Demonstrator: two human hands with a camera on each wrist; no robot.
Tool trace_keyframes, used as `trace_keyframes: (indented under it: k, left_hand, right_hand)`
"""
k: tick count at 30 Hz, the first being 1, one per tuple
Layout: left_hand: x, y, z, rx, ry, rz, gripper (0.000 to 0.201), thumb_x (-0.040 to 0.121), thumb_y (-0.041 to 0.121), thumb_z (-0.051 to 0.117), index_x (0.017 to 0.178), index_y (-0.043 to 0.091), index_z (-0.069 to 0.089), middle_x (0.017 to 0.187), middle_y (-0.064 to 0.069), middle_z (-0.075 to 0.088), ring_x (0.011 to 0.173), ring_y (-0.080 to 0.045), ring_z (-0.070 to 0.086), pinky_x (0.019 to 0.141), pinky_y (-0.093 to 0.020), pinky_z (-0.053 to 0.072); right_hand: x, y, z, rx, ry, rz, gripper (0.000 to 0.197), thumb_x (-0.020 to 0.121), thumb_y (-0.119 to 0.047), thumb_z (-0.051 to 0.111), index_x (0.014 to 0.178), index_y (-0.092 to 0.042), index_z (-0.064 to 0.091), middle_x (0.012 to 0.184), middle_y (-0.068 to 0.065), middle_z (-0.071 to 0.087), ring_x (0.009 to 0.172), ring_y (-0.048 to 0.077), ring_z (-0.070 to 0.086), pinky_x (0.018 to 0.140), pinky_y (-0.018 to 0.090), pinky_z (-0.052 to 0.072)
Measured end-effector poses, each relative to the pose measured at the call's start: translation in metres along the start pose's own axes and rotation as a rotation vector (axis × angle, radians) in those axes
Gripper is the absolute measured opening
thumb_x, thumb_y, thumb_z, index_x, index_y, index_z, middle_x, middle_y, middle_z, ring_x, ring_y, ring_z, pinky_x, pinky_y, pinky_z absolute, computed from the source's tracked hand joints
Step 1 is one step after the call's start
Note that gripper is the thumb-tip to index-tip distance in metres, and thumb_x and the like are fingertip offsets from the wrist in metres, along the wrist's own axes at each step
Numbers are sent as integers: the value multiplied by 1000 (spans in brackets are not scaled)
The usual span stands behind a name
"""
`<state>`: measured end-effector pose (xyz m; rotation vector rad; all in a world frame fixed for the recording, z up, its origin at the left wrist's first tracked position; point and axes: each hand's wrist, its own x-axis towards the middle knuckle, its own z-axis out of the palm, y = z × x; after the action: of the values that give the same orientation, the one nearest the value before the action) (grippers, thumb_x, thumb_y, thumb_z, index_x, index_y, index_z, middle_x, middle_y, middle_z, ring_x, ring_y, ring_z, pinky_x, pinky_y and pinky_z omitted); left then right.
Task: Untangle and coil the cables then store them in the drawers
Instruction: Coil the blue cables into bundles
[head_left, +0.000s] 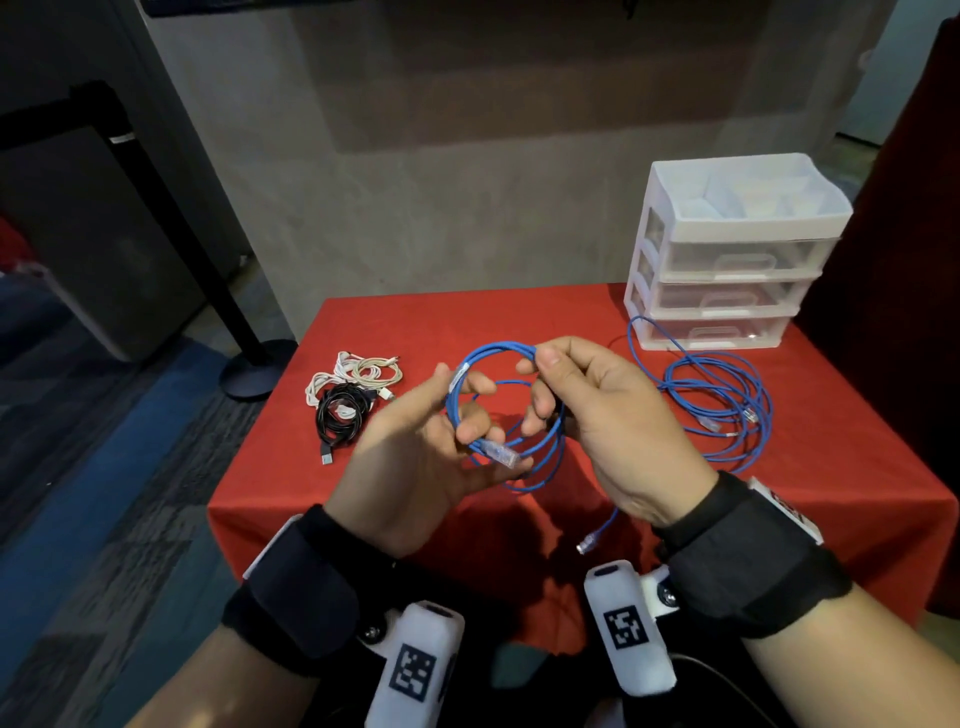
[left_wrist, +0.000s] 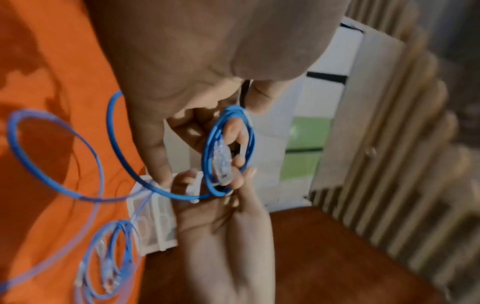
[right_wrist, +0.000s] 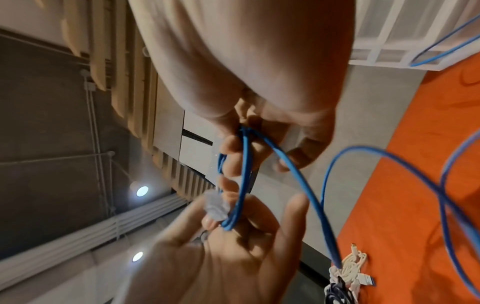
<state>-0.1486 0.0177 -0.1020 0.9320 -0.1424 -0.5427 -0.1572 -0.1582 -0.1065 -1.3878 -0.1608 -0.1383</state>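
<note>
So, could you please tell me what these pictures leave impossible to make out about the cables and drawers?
- Drawer unit, head view: the clear fronts are too hazy to show any contents.
- Blue coil, head view: the right hand and left hand cover parts of its loops.
- Black and white cables, right wrist view: cut off by the bottom edge.
- Left wrist view: motion blur smears the loose blue cables.

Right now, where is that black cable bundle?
In the head view, the black cable bundle lies on the red tablecloth, left of both hands, touching the white cables.

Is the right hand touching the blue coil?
Touching. The head view shows the right hand pinching the blue coil at its top, thumb over the strands.
</note>
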Motion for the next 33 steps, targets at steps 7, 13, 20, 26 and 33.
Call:
trace_keyframes:
  k: [7, 13, 20, 26, 33]
  left_hand:
    - [5, 10, 0, 63, 58, 83, 25, 96, 18, 40, 86, 3, 56, 53, 1, 30, 50, -16, 38, 86, -44, 57]
    - [-2, 15, -3, 220, 76, 65, 32, 103, 30, 47, 88, 3, 54, 60, 1, 12, 47, -11, 17, 57, -28, 43]
    - [-2, 21, -5, 259, 138, 85, 35, 104, 27, 48, 75, 8, 55, 65, -3, 7, 45, -10, 17, 53, -25, 43]
    - [12, 10, -4, -35, 218, 163, 35, 107, 34, 41, 80, 12, 50, 50, 8, 20, 39, -6, 25, 53, -23, 48]
    - [6, -17, 5, -288, 241, 199, 32, 108, 36, 39, 86, 16, 50, 59, 7, 31, 55, -9, 44, 67, -28, 53]
  right_hand:
    - [1, -7, -6, -184, -171, -23, 18, 105, -21, 53, 96, -10, 64, 75, 6, 59, 62, 9, 55, 52, 24, 46]
    - [0, -17, -25, -456, -384, 16, 19, 103, -25, 55, 88, -22, 65, 74, -2, 56, 65, 9, 52, 58, 19, 42]
    - [9, -26, -50, -523, -364, 23, 16, 102, -16, 60, 94, -14, 73, 68, -7, 53, 64, 5, 46, 60, 16, 39]
    - [-5, -5, -27, -157, -221, 114, 28, 91, -29, 64, 102, -3, 66, 72, 4, 58, 60, 15, 50, 57, 25, 47]
    - [-9, 19, 3, -44, -82, 131, 9, 94, -7, 70, 101, -10, 66, 78, 5, 64, 58, 8, 51, 54, 23, 47]
